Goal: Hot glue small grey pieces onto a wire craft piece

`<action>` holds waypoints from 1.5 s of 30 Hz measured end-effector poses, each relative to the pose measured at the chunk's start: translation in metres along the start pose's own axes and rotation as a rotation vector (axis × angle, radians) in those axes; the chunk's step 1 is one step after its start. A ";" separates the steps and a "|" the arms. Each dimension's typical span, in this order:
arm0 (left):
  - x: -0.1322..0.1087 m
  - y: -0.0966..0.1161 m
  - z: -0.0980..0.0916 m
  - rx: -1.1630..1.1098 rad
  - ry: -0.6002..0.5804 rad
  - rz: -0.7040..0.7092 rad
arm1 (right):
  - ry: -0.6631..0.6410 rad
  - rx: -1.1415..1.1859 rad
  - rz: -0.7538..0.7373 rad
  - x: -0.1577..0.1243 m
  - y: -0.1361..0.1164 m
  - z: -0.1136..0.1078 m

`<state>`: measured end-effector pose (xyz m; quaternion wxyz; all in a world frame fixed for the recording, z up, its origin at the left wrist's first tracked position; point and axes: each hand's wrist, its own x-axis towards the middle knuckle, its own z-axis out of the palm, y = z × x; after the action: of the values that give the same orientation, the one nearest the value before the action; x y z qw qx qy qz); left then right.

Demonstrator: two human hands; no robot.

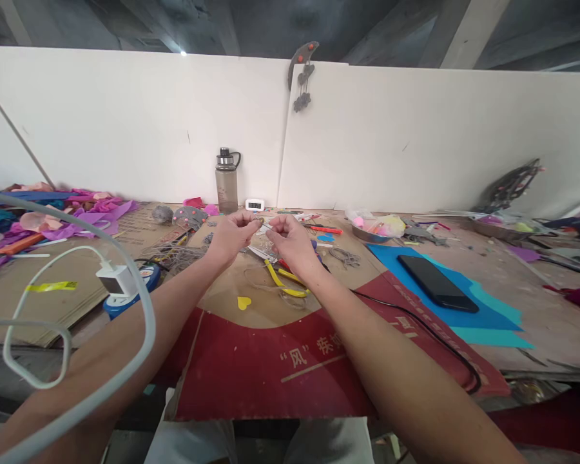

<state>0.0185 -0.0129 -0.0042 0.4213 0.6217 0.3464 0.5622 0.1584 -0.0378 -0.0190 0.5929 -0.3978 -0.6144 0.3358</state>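
My workbench (541, 290) is a scuffed, dusty board. Straight on it lie a red-and-brown cardboard sheet (251, 374) in front of me, a blue sheet (493, 317) to its right and pink and purple paper scraps (91, 209) far left. A water bottle (227, 183) stands upright at the back.

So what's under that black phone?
The phone lies on a blue sheet, over a paler one. Whatever is directly beneath it is covered.

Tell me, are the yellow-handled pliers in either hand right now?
No, the yellow-handled pliers lie on the cardboard below the left hand and right hand, which pinch a small piece between them.
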 end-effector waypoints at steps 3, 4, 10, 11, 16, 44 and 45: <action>0.000 0.001 0.001 0.032 0.014 0.007 | 0.085 -0.242 -0.181 0.002 -0.002 -0.004; 0.000 0.001 0.001 0.044 0.019 0.011 | 0.103 -0.296 -0.225 0.002 -0.003 -0.004; -0.001 0.002 0.002 0.114 0.022 0.015 | 0.176 -0.445 -0.346 0.000 -0.011 -0.004; -0.001 0.002 0.003 0.127 0.020 0.019 | 0.184 -0.452 -0.346 0.000 -0.011 -0.004; -0.003 0.005 0.004 0.166 -0.001 0.024 | 0.198 -0.474 -0.351 0.002 -0.011 -0.007; -0.008 0.028 -0.006 0.303 -0.307 -0.108 | 0.086 -0.594 -0.267 -0.001 -0.012 -0.012; -0.006 0.025 -0.008 0.247 -0.357 -0.123 | 0.080 -0.581 -0.241 -0.001 -0.013 -0.013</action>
<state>0.0085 -0.0274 0.0166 0.4299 0.7360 0.3698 0.3697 0.1700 -0.0456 -0.0072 0.5136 -0.4878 -0.7035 0.0578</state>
